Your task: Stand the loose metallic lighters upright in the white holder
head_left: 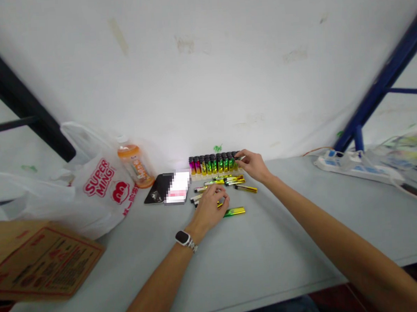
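Note:
Upright lighters with black tops stand in close rows in a pale holder against the wall, running from magenta through gold to green. At the right end of the rows, my right hand pinches a lighter by its dark top. My left hand is curled low over the table, with the gold end of a lighter showing at its fingers; most of that lighter is hidden. Several loose lighters lie in front of the holder. A gold lighter and a green-gold one lie nearby.
Left of the lighters lie a black flat item and a blurred-out bright rectangle. Farther left are an orange drink bottle, a white plastic bag and a cardboard box. A power strip sits at right by a blue post.

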Action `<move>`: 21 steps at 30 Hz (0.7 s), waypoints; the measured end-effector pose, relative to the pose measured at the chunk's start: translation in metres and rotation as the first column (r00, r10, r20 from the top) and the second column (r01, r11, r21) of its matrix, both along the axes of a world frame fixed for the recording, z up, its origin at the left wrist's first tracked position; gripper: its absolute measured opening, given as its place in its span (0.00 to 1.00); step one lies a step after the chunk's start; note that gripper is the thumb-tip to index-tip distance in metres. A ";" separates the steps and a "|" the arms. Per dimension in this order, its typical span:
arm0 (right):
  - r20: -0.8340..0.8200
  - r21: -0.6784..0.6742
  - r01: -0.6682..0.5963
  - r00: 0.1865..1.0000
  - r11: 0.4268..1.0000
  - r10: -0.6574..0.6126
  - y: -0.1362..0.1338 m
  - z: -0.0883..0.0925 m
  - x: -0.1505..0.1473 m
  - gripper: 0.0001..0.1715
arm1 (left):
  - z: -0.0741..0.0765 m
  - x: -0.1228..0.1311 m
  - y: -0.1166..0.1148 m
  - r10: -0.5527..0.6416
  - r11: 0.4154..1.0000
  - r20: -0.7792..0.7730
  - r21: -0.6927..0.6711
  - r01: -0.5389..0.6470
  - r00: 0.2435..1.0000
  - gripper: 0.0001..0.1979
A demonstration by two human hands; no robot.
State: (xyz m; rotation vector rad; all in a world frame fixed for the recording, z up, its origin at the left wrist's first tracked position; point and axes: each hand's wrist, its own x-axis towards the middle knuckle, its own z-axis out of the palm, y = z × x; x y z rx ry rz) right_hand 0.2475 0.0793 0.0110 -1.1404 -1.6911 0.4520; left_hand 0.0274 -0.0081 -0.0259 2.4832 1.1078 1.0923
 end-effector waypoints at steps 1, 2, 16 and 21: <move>0.001 0.001 -0.004 1.000 1.000 0.004 0.003 -0.001 0.001 0.13 | 0.000 0.000 0.000 0.001 1.000 0.000 0.000 -0.001 1.000 0.06; -0.002 -0.002 -0.009 1.000 1.000 0.009 0.005 -0.002 0.001 0.13 | 0.000 0.000 0.000 0.003 1.000 -0.001 -0.001 -0.003 1.000 0.06; 0.339 0.202 0.146 0.917 0.968 -0.209 0.011 -0.024 0.008 0.20 | -0.001 0.000 0.000 0.012 1.000 -0.010 0.005 -0.011 1.000 0.05; 0.546 0.231 0.164 0.794 0.959 -0.267 -0.003 -0.032 0.007 0.29 | -0.001 0.000 -0.001 0.011 1.000 -0.025 -0.005 -0.011 1.000 0.05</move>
